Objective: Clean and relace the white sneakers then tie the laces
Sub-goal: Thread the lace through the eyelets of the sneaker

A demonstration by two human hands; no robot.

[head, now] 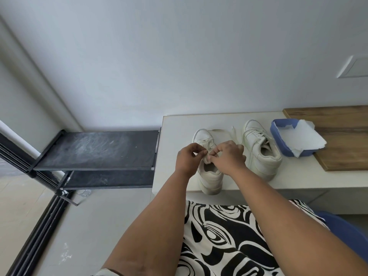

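Reaching up from the bottom of the frame over a black-and-white patterned garment (223,236), 2 bare arms meet above the near white sneaker (209,176) at centre. The left hand (187,158) and right hand (229,156) sit close together, fingers pinching its lace (208,154) at the tongue. Right of it on the white bench (298,176) stands the second sneaker (260,148), then a blue tub (278,140) holding paper towel (306,138) on a wooden board (342,148). A black rack (99,150) fills the left middle.
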